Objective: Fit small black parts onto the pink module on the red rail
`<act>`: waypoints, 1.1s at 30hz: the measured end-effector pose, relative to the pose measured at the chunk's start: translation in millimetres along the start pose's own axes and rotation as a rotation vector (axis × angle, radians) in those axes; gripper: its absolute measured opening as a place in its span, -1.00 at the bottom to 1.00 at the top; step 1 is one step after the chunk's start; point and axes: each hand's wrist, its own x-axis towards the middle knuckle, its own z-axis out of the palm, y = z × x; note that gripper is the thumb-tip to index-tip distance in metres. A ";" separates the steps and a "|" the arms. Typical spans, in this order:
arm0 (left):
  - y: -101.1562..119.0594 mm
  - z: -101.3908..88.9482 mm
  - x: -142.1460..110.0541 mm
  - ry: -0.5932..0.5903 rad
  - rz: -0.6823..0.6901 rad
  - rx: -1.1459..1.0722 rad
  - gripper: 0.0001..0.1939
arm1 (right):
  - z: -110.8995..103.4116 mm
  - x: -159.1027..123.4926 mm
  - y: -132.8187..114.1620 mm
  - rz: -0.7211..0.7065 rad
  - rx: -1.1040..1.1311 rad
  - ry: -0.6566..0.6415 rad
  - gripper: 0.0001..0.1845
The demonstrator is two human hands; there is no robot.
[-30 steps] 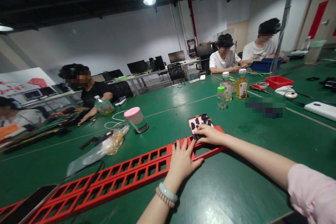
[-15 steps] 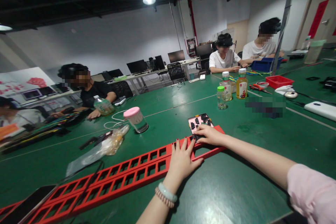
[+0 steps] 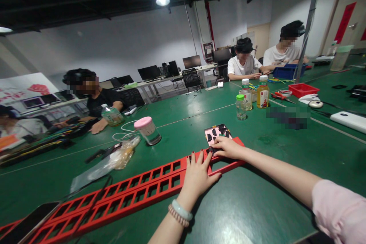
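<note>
A long red slotted frame [image 3: 138, 181] with two rows of rectangular openings lies slantwise across the green table. My left hand [image 3: 198, 171] rests on it, fingers spread and palm down, holding nothing. Beyond those fingertips, my right hand [image 3: 228, 148] bends over the frame's right end, its fingers closed around a small black part [image 3: 212, 150] that is mostly covered. Just behind sits a shallow pink-lined tray [image 3: 207, 132] holding several small black pieces. The two hands are close together, and the left index fingertip reaches near the black part.
A pink-lidded jar [image 3: 148, 131], a plastic bag [image 3: 114, 160] and cables stand or lie left. A phone [image 3: 31, 223] overlaps the frame's near-left end. Bottles [image 3: 263, 93], pliers [image 3: 281, 97], a red bin [image 3: 303, 89] and a white power strip [image 3: 350, 121] are right. Other people sit around the table.
My two hands and the red frame stay almost in place. At the left, a co-worker's hand has shifted slightly leftward and down.
</note>
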 end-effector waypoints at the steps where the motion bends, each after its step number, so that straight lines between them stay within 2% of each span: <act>1: 0.0 -0.2 0.0 -0.001 -0.001 0.001 -0.18 | 0.6 0.0 0.9 0.003 0.011 0.010 -0.64; 12: -0.1 1.6 -0.2 -0.005 -0.005 0.000 -0.18 | 1.9 0.2 5.7 -0.002 0.029 0.014 -0.68; 23: -0.6 2.1 0.9 0.008 0.005 0.006 -0.18 | -10.0 2.7 -11.2 0.025 -0.081 -0.100 -0.77; 33: -0.6 0.9 0.7 0.002 0.001 -0.002 -0.19 | -10.2 2.5 -14.3 0.013 -0.108 -0.118 -0.79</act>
